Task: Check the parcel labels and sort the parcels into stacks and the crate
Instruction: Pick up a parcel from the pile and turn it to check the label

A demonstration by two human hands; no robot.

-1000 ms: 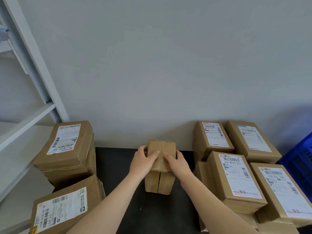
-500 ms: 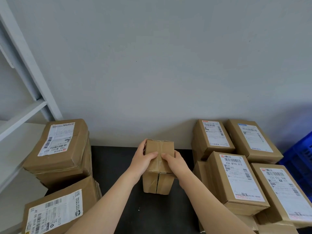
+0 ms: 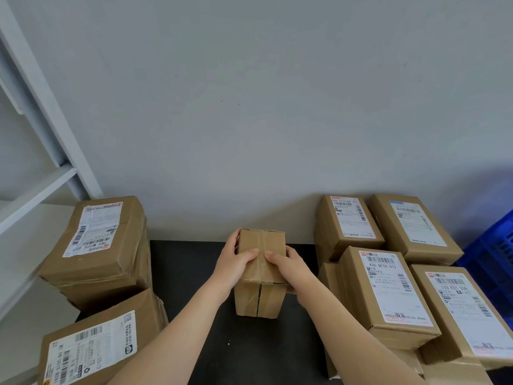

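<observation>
Parcel (image 3: 260, 300) upright, ctr | L hand (image 3: 235, 263) + R hand (image 3: 289, 267) grip top

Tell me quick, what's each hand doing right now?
Left hand: grips the small parcel from its left side.
Right hand: grips the same parcel from its right side.
</observation>
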